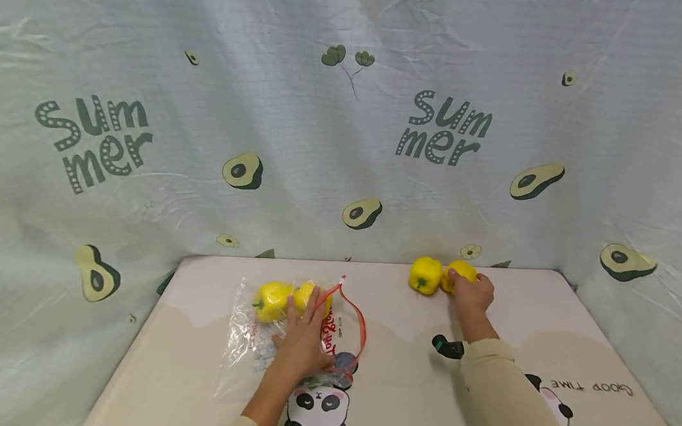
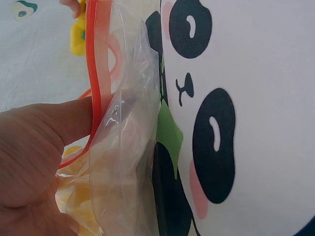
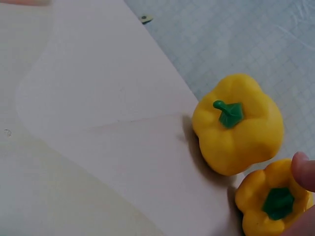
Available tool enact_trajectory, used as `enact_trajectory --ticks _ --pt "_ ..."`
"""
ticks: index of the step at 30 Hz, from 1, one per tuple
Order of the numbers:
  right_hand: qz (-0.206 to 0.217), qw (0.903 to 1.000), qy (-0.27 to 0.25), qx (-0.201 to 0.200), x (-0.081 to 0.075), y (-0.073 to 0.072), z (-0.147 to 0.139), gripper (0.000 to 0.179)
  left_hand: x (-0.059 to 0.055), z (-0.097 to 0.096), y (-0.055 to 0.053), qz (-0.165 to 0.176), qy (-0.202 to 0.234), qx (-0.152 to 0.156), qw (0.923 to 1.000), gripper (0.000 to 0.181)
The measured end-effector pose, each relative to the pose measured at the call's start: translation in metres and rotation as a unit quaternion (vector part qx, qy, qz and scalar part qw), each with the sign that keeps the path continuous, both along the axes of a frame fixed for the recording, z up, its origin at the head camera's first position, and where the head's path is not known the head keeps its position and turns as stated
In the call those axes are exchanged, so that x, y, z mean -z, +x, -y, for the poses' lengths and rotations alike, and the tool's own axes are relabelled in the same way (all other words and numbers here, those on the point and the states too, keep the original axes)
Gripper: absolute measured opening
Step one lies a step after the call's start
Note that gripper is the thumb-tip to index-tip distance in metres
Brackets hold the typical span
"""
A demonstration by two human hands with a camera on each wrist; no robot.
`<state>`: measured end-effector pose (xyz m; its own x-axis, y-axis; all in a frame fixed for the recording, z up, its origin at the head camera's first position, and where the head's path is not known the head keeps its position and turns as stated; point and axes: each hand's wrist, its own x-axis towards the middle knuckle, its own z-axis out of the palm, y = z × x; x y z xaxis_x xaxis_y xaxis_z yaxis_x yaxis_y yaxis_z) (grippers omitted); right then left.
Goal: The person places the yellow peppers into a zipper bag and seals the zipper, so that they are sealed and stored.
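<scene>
Two yellow peppers (image 1: 272, 301) in a bag (image 1: 263, 353) lie at spread fingers of the left hand (image 1: 303, 345); the right hand (image 1: 474, 295) grips a third pepper (image 1: 463, 269), a fourth pepper (image 1: 425, 275) beside its fingertips.

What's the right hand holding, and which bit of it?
The right hand grips the rightmost yellow pepper by its rounded side, not its green stem.

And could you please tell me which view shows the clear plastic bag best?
The head view: it shows most of the clear plastic bag, though the left hand covers part. The left wrist view gives only a partial close-up, including the red edge; the right wrist view shows none.
</scene>
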<state>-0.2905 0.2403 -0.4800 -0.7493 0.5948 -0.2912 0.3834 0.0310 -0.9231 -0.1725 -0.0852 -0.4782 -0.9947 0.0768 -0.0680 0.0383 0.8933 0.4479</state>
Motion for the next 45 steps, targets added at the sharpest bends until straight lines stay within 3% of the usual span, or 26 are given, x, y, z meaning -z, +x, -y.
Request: enact_trajectory --ticks 8,16,30,45 --pt "-0.01 0.9999 -0.002 -0.002 -0.003 0.008 -0.008 0.075 -0.001 -0.001 0.0 0.005 -0.001 0.001 1.0 0.113" --pt "-0.016 0.9993 -0.005 -0.032 -0.006 0.018 -0.016 0.073 -0.002 -0.001 -0.004 0.015 0.0 0.001 0.9999 0.117" --pt "-0.044 0.9922 -0.008 -0.116 -0.025 0.035 -0.024 0.071 -0.012 0.005 -0.01 0.04 0.027 0.01 0.9988 0.121" --pt "-0.032 0.9752 -0.013 -0.219 -0.031 0.047 -0.026 0.069 -0.021 0.005 -0.014 0.067 0.047 0.015 0.9965 0.122"
